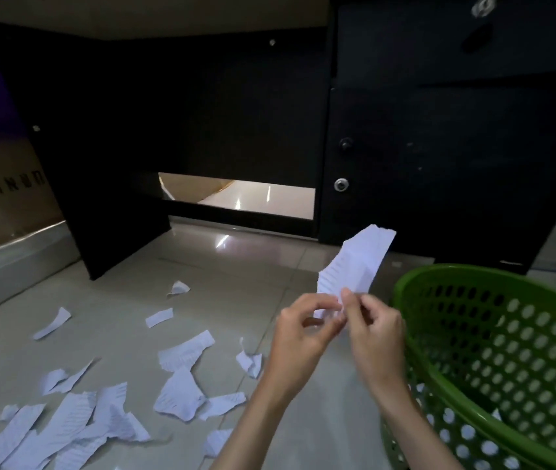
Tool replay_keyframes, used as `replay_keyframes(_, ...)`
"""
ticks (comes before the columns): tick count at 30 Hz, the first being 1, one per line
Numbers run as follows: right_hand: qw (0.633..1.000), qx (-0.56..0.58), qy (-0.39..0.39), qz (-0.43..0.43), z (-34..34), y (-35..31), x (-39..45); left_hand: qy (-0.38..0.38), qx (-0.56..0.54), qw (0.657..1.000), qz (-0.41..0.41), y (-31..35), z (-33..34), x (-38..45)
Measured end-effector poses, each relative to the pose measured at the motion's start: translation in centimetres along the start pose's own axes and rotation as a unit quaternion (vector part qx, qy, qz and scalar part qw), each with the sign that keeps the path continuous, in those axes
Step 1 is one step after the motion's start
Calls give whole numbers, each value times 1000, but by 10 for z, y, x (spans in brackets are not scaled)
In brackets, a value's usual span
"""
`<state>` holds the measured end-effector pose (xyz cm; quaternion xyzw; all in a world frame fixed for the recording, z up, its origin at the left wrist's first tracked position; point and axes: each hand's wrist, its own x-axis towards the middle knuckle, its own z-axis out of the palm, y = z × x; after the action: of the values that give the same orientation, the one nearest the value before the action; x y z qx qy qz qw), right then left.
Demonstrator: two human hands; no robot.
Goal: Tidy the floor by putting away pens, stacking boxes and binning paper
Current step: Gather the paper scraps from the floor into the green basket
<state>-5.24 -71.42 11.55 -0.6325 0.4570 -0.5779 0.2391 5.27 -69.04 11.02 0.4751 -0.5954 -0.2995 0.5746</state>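
Both hands pinch one torn piece of lined white paper [354,262] that stands upright above the floor. My left hand [303,330] grips its lower left edge and my right hand [375,330] grips its lower right edge, fingertips nearly touching. A green perforated plastic basket [494,337] sits just right of my hands, tilted toward me, with a few white scraps showing low inside. Several torn lined paper scraps [181,391] lie scattered on the pale tiled floor at the left and centre.
A black desk [236,106] with a side panel [76,184] stands ahead, its drawer unit [439,147] behind the basket. A brown cardboard box [1,191] leans at the far left behind a metal skirting [15,256].
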Motion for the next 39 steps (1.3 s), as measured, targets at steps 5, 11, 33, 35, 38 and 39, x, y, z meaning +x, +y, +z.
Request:
replay_keyframes(5, 993, -79, 64, -60, -54, -11, 18, -52, 41, 995, 69, 17, 18, -2)
replay_keyframes(11, 968, -195, 119, -102, -122, -19, 20, -61, 76, 994, 51, 9, 20, 2)
replay_keyframes(33, 972, -224, -22, -73, -105, -27, -4, 23, 31, 993, -108, -48, -24, 2)
replay_keyframes(35, 977, -187, -47, -93, -87, -27, -7, 30, 37, 991, -124, -54, -30, -1)
replay_keyframes(38, 979, -150, -78, -113, -57, -20, -10, 44, 52, 989, -133, -63, -41, -7)
replay_keyframes(39, 979, -142, -87, -120, -47, -16, -12, 48, 59, 988, -135, -66, -45, -10)
